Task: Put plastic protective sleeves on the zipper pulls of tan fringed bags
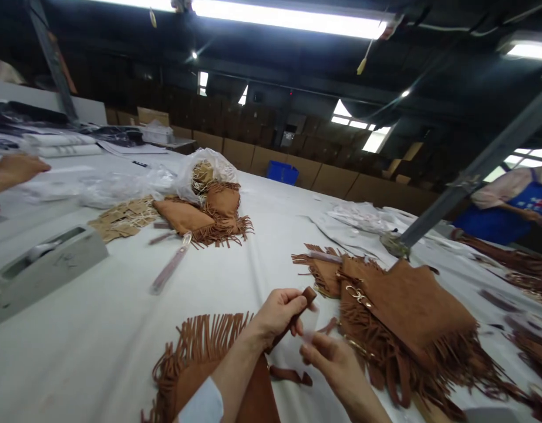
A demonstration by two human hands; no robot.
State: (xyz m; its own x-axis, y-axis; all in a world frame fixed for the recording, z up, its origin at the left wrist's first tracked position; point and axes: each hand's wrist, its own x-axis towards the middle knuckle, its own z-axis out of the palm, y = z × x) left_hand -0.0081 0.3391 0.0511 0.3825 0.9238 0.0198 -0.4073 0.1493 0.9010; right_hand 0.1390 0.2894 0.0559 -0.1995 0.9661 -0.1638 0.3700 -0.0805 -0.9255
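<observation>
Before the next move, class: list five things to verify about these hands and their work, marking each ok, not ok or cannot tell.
1. Left hand grips the brown strap: ok.
2. Right hand has hold of something: cannot tell, as what it pinches is too faint.
3. Fringed bag lies on the table under the forearms: ok.
4. Strap held apart from the pile of bags: ok.
5. Co-worker's hand well away: ok.

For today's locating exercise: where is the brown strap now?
Head view, low centre: the brown strap is pinched in the left hand, just above the right hand.
</observation>
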